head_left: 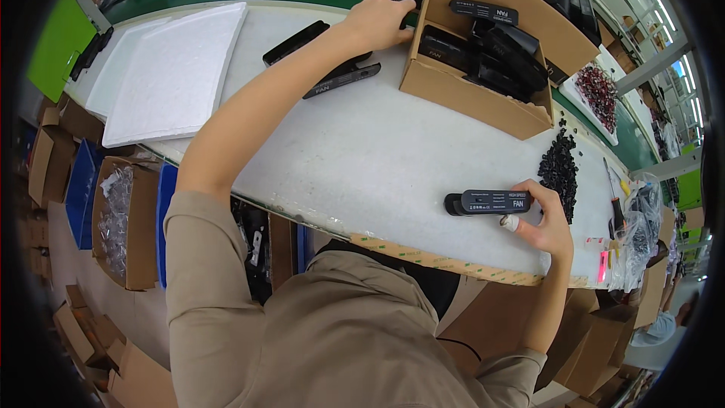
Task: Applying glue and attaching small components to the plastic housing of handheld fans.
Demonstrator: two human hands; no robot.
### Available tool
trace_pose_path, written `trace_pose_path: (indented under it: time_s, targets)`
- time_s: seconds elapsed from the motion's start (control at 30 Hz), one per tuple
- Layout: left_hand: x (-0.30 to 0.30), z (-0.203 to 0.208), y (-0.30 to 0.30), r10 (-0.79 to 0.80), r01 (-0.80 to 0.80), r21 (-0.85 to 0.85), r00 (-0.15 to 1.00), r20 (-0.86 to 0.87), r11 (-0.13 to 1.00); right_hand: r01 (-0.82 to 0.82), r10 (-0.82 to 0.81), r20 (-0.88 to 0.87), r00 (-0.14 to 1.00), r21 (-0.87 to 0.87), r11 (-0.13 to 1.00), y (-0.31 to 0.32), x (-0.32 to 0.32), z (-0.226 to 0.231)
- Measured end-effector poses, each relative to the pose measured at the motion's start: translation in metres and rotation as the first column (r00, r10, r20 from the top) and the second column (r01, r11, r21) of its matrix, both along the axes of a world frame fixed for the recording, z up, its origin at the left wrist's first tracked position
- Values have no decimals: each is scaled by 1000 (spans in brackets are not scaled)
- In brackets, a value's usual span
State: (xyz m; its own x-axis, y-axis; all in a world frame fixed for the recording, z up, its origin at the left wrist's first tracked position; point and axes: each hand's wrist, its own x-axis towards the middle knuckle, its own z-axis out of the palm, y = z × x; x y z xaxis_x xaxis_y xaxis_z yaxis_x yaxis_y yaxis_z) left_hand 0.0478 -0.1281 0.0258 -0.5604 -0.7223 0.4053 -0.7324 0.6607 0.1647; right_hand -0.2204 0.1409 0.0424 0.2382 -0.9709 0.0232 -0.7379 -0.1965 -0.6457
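Note:
In my right hand [550,228] is a black handheld fan [491,202] with a rounded end and white print, held by its right end just over the white worktop. The fingers are closed on it, and a white wrap covers the thumb tip. My left hand [381,21] reaches far forward, fingers curled round a dark piece left of an open cardboard box [472,109]. Most of that piece is hidden behind the hand. Several similar black fans [506,49] lie heaped in the box. Under my left forearm, more black fans [343,79] rest on the worktop.
A pile of small black parts [559,170] lies right of the right hand. Beyond it are a screwdriver [617,211] and clear plastic bags [642,219]. White foam sheets [177,68] cover the worktop's left end. A larger carton [521,7] with black pieces stands behind the box.

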Motion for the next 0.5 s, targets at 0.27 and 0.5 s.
trace_pose_path:
  time_s: [0.27, 0.5]
  targets:
    - [79, 38, 15, 61, -61, -53, 998, 7, 997, 63, -63, 96, 993, 7, 998, 2, -5, -12]
    - [190, 22, 64, 355, -361, -36, 886, 299, 932, 20, -19, 23, 1000, -33, 999, 4, -6, -7]
